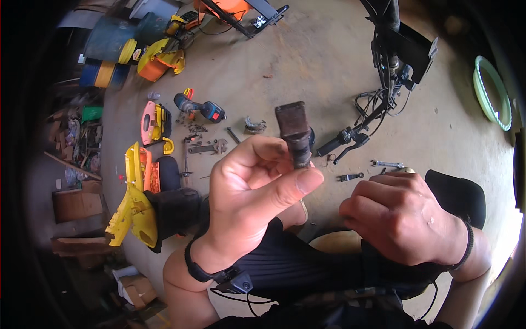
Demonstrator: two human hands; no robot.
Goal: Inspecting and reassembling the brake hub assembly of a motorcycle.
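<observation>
Raised in front of me, my left hand is closed, thumb and fingers pinching a dark, rusty metal part. The part has a flat, squarish end pointing up and a short round shaft going down into the grip. To its right, my right hand is curled into a fist, back of the hand up; whatever its fingers may hold is hidden. Beyond that fist, a wrench and a small dark lever arm lie on the floor. A curved brake shoe and a bolt lie beyond my left hand.
Left of my hands are an adjustable wrench, a blue cordless power tool, a pink-and-yellow piece and yellow plastic housings. A handlebar with cables hangs at upper right; a pale green basin stands far right.
</observation>
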